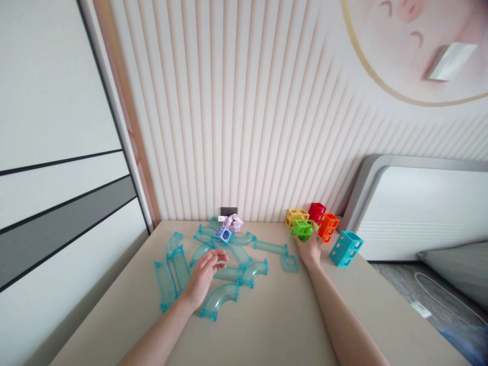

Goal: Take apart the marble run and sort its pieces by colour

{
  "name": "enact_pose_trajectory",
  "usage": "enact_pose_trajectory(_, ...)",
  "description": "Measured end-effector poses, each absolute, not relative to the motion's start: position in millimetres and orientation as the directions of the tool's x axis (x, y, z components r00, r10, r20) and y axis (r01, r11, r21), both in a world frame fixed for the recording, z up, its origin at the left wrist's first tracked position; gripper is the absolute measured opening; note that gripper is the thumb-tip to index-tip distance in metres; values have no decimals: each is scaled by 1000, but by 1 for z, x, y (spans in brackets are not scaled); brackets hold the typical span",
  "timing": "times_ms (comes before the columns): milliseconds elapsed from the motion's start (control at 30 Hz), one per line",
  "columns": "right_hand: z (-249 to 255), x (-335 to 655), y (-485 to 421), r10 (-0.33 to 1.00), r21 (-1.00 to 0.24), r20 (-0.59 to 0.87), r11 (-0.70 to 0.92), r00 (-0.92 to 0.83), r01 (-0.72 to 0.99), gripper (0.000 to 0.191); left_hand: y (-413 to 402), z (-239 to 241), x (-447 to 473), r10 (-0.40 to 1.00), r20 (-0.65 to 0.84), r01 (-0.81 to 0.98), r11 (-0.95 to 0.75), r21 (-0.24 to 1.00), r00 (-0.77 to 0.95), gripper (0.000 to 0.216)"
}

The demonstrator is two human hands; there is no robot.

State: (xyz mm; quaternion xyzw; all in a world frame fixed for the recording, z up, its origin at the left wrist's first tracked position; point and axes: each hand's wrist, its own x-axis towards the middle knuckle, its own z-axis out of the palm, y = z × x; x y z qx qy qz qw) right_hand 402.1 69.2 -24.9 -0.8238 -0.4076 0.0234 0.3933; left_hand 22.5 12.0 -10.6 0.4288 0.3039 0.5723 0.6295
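My right hand (309, 248) reaches to the far right of the beige table (274, 325) and its fingers close on a green open-frame cube (302, 229). Just behind that cube stand a yellow cube (296, 216), a red cube (316, 210) and an orange block (328, 226). A teal two-cell block (346, 248) lies to the right of my wrist. My left hand (204, 277) hovers with fingers spread over several clear teal track pieces (221, 299), holding nothing. A pale blue cube (223, 234) and a lilac piece (233, 222) sit among the tracks near the wall.
A ribbed white wall rises right behind the table, with a dark socket plate (229, 210) at its foot. White and grey panels stand on the left. A padded white headboard (423, 208) and a bed lie to the right, beyond the table's edge.
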Motion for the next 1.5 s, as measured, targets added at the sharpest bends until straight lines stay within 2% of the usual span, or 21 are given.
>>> enact_pose_trajectory(833,-26,398,67,679,-649,364,-307,638,696,91,11,-11,21,971,108,-459,1,888,212,30)
enact_pose_trajectory(1500,-26,397,68,677,-643,344,-335,650,689,99,9,-10,20,960,123,-449,2,893,250,31)
